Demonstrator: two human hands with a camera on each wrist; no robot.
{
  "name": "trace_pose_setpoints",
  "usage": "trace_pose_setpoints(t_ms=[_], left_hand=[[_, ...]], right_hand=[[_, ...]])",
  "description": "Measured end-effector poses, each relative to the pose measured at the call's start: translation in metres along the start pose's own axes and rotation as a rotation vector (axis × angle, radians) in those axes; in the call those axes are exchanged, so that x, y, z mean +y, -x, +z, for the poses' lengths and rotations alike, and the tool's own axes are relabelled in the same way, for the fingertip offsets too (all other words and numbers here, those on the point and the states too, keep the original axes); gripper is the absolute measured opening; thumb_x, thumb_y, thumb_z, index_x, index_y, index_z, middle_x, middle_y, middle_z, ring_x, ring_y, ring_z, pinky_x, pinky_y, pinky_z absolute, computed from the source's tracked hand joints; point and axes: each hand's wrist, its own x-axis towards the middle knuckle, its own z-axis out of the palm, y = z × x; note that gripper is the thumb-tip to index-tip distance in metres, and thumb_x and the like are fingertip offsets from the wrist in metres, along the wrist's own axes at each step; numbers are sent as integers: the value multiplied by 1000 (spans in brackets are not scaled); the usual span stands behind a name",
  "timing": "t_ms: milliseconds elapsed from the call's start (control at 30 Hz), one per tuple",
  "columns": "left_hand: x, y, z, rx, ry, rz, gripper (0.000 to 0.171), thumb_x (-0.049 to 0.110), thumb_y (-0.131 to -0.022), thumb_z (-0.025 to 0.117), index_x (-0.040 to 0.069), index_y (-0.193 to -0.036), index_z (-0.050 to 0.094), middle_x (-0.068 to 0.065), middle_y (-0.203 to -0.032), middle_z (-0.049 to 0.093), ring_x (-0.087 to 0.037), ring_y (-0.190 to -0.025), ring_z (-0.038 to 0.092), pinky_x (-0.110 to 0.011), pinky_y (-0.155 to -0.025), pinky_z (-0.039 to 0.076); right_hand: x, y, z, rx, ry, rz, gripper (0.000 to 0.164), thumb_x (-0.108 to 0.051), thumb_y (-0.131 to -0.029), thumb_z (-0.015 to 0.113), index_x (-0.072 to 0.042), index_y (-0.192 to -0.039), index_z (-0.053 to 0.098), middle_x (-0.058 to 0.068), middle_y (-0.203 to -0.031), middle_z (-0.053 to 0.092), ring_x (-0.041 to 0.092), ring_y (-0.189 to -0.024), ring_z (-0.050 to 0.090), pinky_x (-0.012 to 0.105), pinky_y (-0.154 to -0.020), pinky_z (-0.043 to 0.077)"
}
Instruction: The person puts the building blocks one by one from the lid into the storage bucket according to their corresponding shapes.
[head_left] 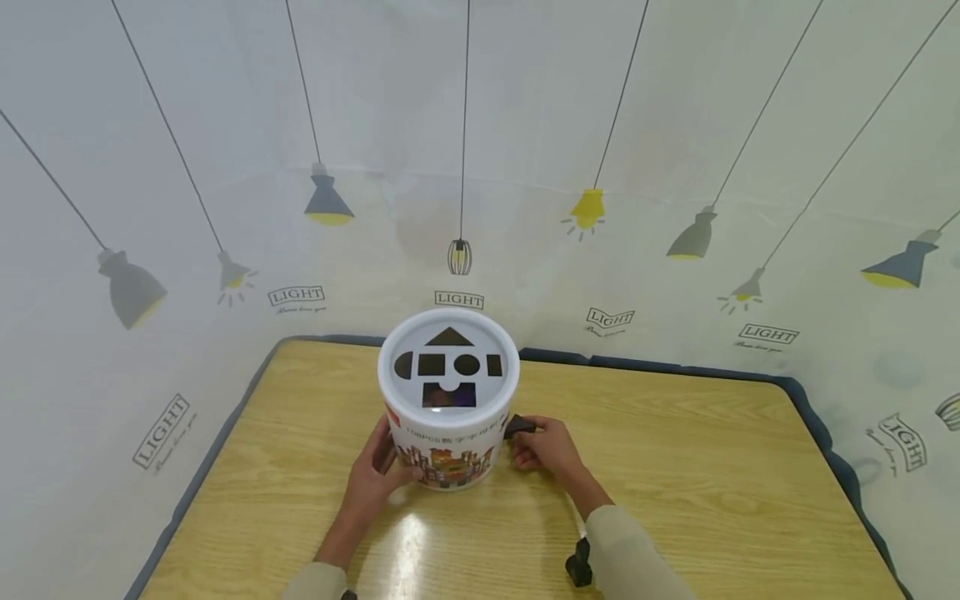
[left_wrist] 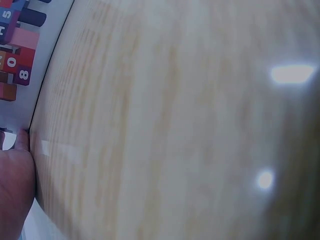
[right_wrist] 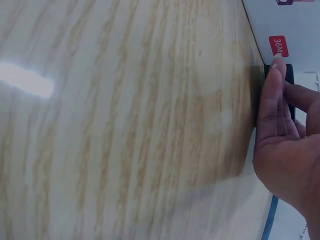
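A white toy-block bucket (head_left: 450,433) stands upright on the table, its lid (head_left: 491,387) cut with several shaped holes and its side printed with colourful blocks. My left hand (head_left: 371,479) holds the bucket's lower left side, thumb toward the front; its other fingers are partly hidden. In the left wrist view, that hand (left_wrist: 15,185) shows only at the edge, beside the printed wall. On the bucket's right, my right hand (head_left: 546,446) pinches a small black object (head_left: 519,426) close against the wall. The right wrist view has the fingers covering most of this black object (right_wrist: 290,77); its kind is unclear.
The wood-grain table (head_left: 697,467) has a dark blue edging (head_left: 810,408). Behind and beside it hangs a pale sheet (head_left: 525,275) printed with lamps. A small black device (head_left: 579,562) sits by my right forearm.
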Motion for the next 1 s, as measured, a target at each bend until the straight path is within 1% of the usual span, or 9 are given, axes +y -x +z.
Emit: trace_pose_setpoints(t_ms=[133, 233, 433, 567, 667, 800, 933, 1000], left_hand=[[1, 0, -1, -3, -4, 2, 101, 7, -77, 81, 23, -156, 20, -6, -161, 22, -30, -146, 25, -32, -119, 27], [0, 0, -1, -3, 0, 12, 101, 5, -77, 81, 19, -157, 20, -9, -161, 21, -33, -145, 25, -35, -119, 27], [-3, -1, 0, -2, 3, 32, 102, 5, -76, 81, 16, -157, 20, -13, -160, 22, -36, -144, 26, -35, -118, 28], [-2, -1, 0, -2, -9, 33, 102, 6, -76, 81, 16, -157, 20, -13, -160, 22, -37, -144, 26, -34, -118, 28], [-1, -1, 0, 3, -14, 26, 102, 7, -76, 81, 18, -157, 20, -11, -161, 23, -35, -145, 26, -34, -119, 28], [0, -1, 0, 10, -6, 5, 103, 7, -75, 82, 21, -156, 21, -5, -161, 24, -30, -145, 27, -33, -119, 27], [-1, -2, 0, 7, 2, 11, 102, 5, -75, 81, 17, -157, 20, -7, -161, 22, -32, -145, 26, -34, -119, 27], [-2, -2, 0, 7, 7, 10, 102, 5, -76, 81, 17, -157, 20, -7, -161, 22, -31, -145, 26, -32, -119, 28]], right_hand=[[2, -1, 0, 10, -9, -16, 41, -5, -93, 59, 5, -133, 54, 18, -79, 70, 20, -60, 67, 36, -57, 63], [12, -7, -1, 30, 2, -34, 37, -7, -94, 60, 4, -129, 59, 16, -80, 70, 18, -61, 67, 34, -57, 63], [12, -5, -7, 7, 22, -66, 28, -9, -94, 62, 5, -118, 64, 18, -82, 70, 20, -63, 68, 35, -59, 64], [10, -1, -9, -11, 12, -86, 27, -11, -94, 62, 6, -115, 64, 20, -83, 70, 21, -64, 68, 38, -60, 64], [8, 0, -10, -27, 3, -103, 28, -12, -94, 62, 7, -114, 63, 22, -84, 69, 21, -64, 68, 40, -60, 64], [3, 3, -10, -43, 10, -118, 28, -12, -95, 61, 7, -115, 63, 20, -83, 68, 20, -63, 68, 38, -60, 64], [-5, 7, -11, -39, 31, -129, 27, -12, -95, 61, 5, -115, 63, 21, -83, 68, 20, -63, 68, 35, -59, 64], [-8, 10, -11, -35, 42, -137, 27, -12, -95, 61, 5, -115, 63, 22, -84, 68, 21, -63, 68, 35, -60, 64]])
